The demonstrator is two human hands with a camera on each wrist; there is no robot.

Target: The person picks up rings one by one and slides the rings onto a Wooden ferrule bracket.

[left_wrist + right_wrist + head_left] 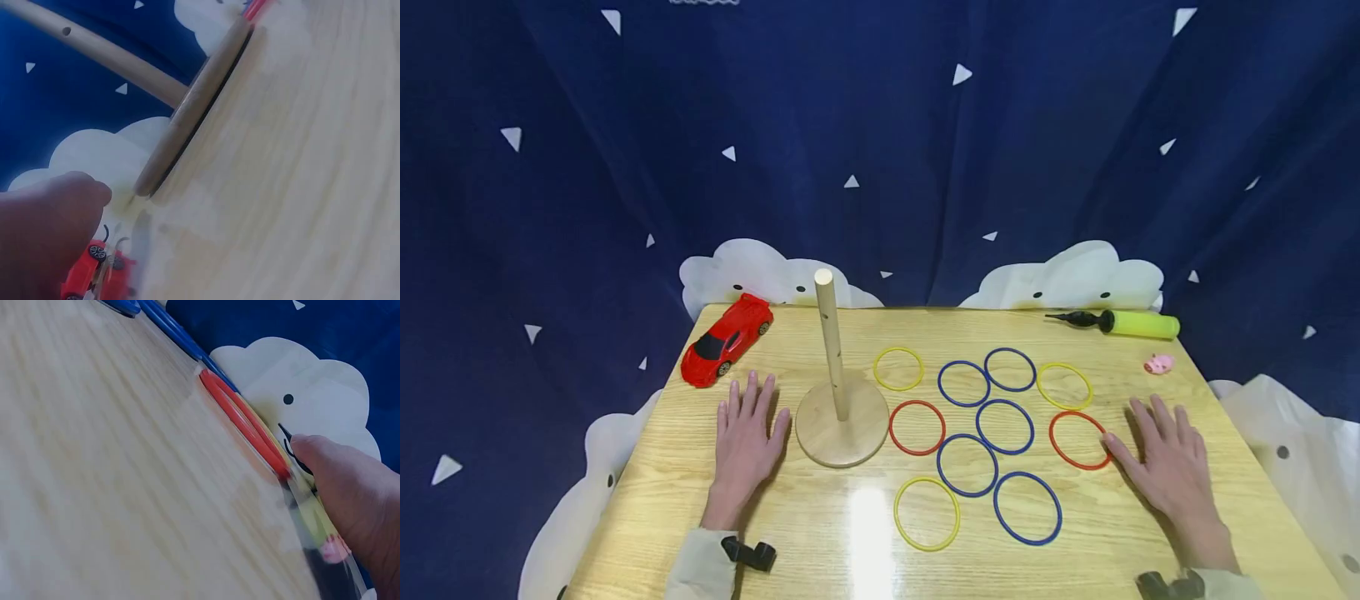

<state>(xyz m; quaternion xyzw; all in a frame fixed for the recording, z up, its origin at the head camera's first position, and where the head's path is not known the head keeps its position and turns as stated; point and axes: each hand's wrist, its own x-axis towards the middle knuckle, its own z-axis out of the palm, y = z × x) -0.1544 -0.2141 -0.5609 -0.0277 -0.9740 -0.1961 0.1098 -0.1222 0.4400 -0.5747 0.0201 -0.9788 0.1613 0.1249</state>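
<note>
Palm down with straight fingers, the left hand (747, 442) lies on the table between a red toy car (727, 342) and a wooden peg stand (842, 437) with an upright post. In the left wrist view its thumb (75, 194) is near the edge of the stand's round base (187, 119). The right hand (1172, 467) is spread flat on the right side, its thumb tip right at the rim of a red ring (1051, 433). Neither hand holds anything. Between them lie another red ring (891, 427), several blue rings (997, 492) and yellow rings (896, 517).
At the back right lies a yellow-green hand pump (1142, 324) with a black nozzle. A small pink pig toy (1159, 364) sits in front of it. A dark blue curtain (910, 125) with white clouds hangs behind the wooden table (820, 533).
</note>
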